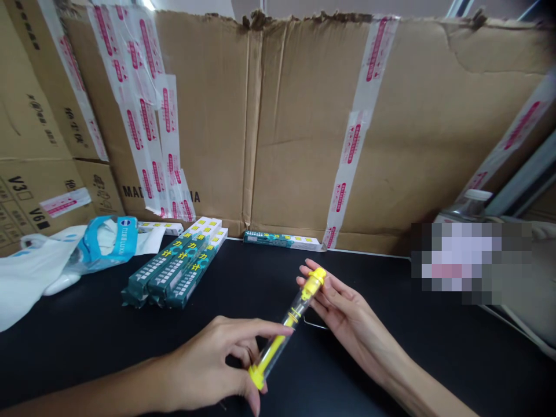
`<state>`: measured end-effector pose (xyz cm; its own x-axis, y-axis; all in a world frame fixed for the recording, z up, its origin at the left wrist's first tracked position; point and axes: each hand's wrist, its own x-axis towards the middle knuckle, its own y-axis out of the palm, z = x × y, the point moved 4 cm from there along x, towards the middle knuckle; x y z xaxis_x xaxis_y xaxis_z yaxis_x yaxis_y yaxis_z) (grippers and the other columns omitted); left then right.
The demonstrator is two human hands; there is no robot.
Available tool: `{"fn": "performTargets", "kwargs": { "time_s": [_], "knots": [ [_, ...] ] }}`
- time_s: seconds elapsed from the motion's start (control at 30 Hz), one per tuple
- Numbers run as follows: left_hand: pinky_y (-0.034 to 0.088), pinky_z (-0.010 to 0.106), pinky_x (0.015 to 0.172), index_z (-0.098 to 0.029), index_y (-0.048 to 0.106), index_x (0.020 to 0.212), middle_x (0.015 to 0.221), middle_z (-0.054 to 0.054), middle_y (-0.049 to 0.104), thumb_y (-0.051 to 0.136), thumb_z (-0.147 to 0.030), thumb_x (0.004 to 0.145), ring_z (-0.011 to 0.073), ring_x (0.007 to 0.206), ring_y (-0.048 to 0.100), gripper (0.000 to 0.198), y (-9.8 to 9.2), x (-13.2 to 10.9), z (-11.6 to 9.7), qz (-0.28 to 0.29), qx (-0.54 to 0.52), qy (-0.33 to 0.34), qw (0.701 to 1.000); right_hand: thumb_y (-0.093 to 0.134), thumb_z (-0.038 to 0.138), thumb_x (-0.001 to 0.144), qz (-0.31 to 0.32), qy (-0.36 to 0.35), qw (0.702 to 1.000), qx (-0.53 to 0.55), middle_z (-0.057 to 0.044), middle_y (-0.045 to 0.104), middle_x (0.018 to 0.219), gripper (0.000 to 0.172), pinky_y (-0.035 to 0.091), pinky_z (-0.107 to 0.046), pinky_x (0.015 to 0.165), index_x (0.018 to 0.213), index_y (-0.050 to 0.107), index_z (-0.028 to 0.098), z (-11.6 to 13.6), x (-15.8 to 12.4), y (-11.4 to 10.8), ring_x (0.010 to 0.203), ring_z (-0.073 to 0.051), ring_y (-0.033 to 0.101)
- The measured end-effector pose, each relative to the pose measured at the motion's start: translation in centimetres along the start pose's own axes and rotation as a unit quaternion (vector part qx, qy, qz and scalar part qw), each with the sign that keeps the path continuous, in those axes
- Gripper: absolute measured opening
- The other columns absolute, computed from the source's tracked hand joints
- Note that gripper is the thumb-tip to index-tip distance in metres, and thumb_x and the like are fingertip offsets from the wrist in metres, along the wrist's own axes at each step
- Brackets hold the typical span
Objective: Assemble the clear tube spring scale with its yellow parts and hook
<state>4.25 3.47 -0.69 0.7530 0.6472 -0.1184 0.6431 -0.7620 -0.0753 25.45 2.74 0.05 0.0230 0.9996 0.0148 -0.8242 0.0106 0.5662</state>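
A clear tubular spring scale with yellow end caps and a yellow inner rod slants across the middle of the view. My left hand grips its lower end, the index finger lying along the tube and the thumb by the lower cap. At the upper cap, my right hand holds the scale between thumb and fingers, with the fingertips partly behind it. A thin bent metal wire shows beside the tube under my right hand; where it attaches is hidden.
Several green and white boxes lie at the left, and another box rests against the cardboard wall. A blue and white plastic pack is at far left. A capped bottle stands at right behind a blurred patch. The tabletop is black.
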Motion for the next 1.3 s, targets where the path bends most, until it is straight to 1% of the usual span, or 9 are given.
{"fn": "performTargets", "kwargs": {
  "time_s": [0.13,0.37,0.53,0.6,0.73,0.97,1.03,1.2,1.3],
  "knots": [
    [0.057,0.02,0.061,-0.028,0.071,0.12,0.069,-0.005,0.065,0.091,-0.02,0.058,0.0165,0.067,0.073,0.066,-0.02,-0.02,0.0,0.004,0.016,0.023,1.0,0.076,0.029,0.086,-0.024,-0.013,1.0,0.006,-0.008,0.073,0.126,0.031,0.056,-0.025,0.096,0.115,0.074,0.02,-0.18,-0.05,0.12,0.114,-0.02,0.069],
    [0.059,0.022,0.063,-0.03,0.072,0.119,0.079,-0.003,0.066,0.093,-0.025,0.059,0.0162,0.069,0.073,0.064,-0.02,0.02,-0.06,0.012,0.019,0.038,0.999,0.081,0.025,0.081,-0.042,-0.019,0.999,0.021,-0.011,0.077,0.116,0.013,0.057,-0.026,0.096,0.091,0.079,0.016,-0.41,-0.1,-0.13,0.112,-0.023,0.07],
    [0.057,0.019,0.062,-0.034,0.073,0.116,0.09,-0.002,0.065,0.092,-0.026,0.061,0.0131,0.07,0.071,0.059,0.01,-0.04,-0.34,0.015,0.032,0.074,0.997,0.079,0.027,0.083,-0.031,0.004,0.999,0.021,-0.011,0.075,0.122,0.032,0.056,-0.024,0.097,0.114,0.075,0.017,-0.48,0.07,-0.12,0.115,-0.021,0.069],
    [0.057,0.019,0.063,-0.036,0.072,0.118,0.094,-0.002,0.065,0.092,-0.027,0.063,0.0131,0.071,0.071,0.06,-0.04,-0.07,-0.37,0.018,0.039,0.085,0.995,0.077,0.029,0.085,-0.019,0.009,1.0,0.018,-0.01,0.073,0.126,0.034,0.055,-0.023,0.098,0.117,0.073,0.018,-0.42,0.06,0.06,0.118,-0.021,0.067],
    [0.057,0.022,0.066,-0.037,0.07,0.121,0.1,-0.001,0.064,0.092,-0.026,0.064,0.0136,0.075,0.07,0.062,-0.15,-0.15,-0.46,0.02,0.07,0.105,0.992,0.076,0.029,0.085,-0.006,0.006,1.0,0.007,-0.01,0.071,0.129,0.031,0.055,-0.024,0.098,0.115,0.074,0.018,-0.34,-0.02,0.18,0.12,-0.022,0.066],
    [0.056,0.023,0.067,-0.034,0.069,0.119,0.102,0.0,0.063,0.092,-0.024,0.064,0.0134,0.076,0.069,0.061,-0.16,-0.25,-0.6,0.02,0.08,0.1,0.992,0.079,0.026,0.082,-0.028,0.01,0.999,0.02,-0.013,0.074,0.122,0.015,0.054,-0.029,0.101,0.094,0.078,0.016,-0.46,-0.15,-0.24,0.119,-0.025,0.066],
    [0.055,0.023,0.067,-0.034,0.069,0.119,0.101,-0.001,0.063,0.091,-0.023,0.064,0.0135,0.076,0.069,0.06,-0.13,-0.32,-0.67,0.02,0.08,0.1,0.992,0.08,0.026,0.082,-0.038,0.017,0.999,0.024,-0.012,0.074,0.122,0.02,0.055,-0.028,0.099,0.099,0.078,0.017,-0.36,-0.19,-0.22,0.117,-0.023,0.068],
    [0.055,0.023,0.066,-0.032,0.069,0.119,0.095,-0.002,0.063,0.091,-0.023,0.063,0.0138,0.074,0.069,0.061,0.01,-0.49,-0.82,0.021,0.072,0.088,0.993,0.083,0.027,0.078,-0.036,0.036,0.998,0.024,-0.011,0.076,0.119,0.044,0.055,-0.025,0.096,0.12,0.072,0.021,-0.05,-0.32,0.03,0.114,-0.02,0.069],
    [0.055,0.023,0.066,-0.032,0.069,0.119,0.098,-0.001,0.064,0.092,-0.024,0.063,0.0142,0.075,0.069,0.061,0.0,-0.48,-0.92,0.019,0.076,0.091,0.993,0.082,0.029,0.079,-0.024,0.034,0.999,0.016,-0.011,0.077,0.117,0.044,0.054,-0.023,0.097,0.12,0.072,0.02,0.09,-0.35,0.06,0.115,-0.019,0.069]
  ]
}}
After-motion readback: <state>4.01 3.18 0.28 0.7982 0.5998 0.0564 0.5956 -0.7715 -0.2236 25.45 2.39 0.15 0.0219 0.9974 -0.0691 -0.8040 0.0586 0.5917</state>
